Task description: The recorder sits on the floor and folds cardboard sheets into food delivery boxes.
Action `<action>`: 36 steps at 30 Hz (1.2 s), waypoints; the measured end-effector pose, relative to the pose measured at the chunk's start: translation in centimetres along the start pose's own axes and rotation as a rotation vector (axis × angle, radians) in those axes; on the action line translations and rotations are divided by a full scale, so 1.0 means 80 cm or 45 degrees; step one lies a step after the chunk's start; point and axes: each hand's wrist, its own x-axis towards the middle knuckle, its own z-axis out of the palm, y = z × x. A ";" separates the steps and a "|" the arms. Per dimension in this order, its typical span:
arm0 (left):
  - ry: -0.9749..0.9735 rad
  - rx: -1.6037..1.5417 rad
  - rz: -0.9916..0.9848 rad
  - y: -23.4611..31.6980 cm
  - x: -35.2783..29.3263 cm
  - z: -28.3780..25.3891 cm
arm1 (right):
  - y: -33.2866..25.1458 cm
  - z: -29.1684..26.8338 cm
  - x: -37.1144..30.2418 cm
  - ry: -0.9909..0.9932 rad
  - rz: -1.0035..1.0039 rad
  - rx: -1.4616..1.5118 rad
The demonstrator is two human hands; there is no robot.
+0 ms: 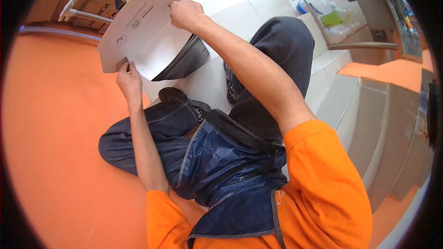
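Both my hands hold up a large, flat white card sheet (138, 11) with small dark print and curved, angled edges. At its lower left corner my left hand (129, 83) pinches it between thumb and fingers. My right hand (187, 14) grips the right edge, with its fingers curled and partly hidden. Behind and below the raised sheet lies a thick stack of similar sheets (187, 60), white on top and dark along the side. The stack rests on the pale tiles just beyond my crossed legs (147, 133). The sheet hides part of it.
Cardboard boxes (99, 4) stand at the far left, beside a white-ended rod (71, 11). An orange wall (60, 124) runs along my left. Tiled steps (369, 124) lie to the right. Plastic bottles (330, 11) sit behind a metal-legged frame (360, 45) at the upper right.
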 end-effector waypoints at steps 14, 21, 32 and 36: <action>-0.273 -1.026 -0.462 -0.056 -0.011 0.024 | 0.091 -0.244 -0.258 0.833 0.145 -0.200; -0.431 -0.924 -0.338 -0.045 -0.015 0.019 | 0.163 -0.290 -0.698 0.622 1.512 -0.687; -0.523 -0.878 -0.258 -0.040 -0.027 -0.009 | 0.062 -0.210 -0.951 0.364 2.540 -0.664; -0.561 -0.907 -0.248 -0.048 -0.020 -0.009 | 0.077 -0.184 -0.975 0.367 2.603 -0.291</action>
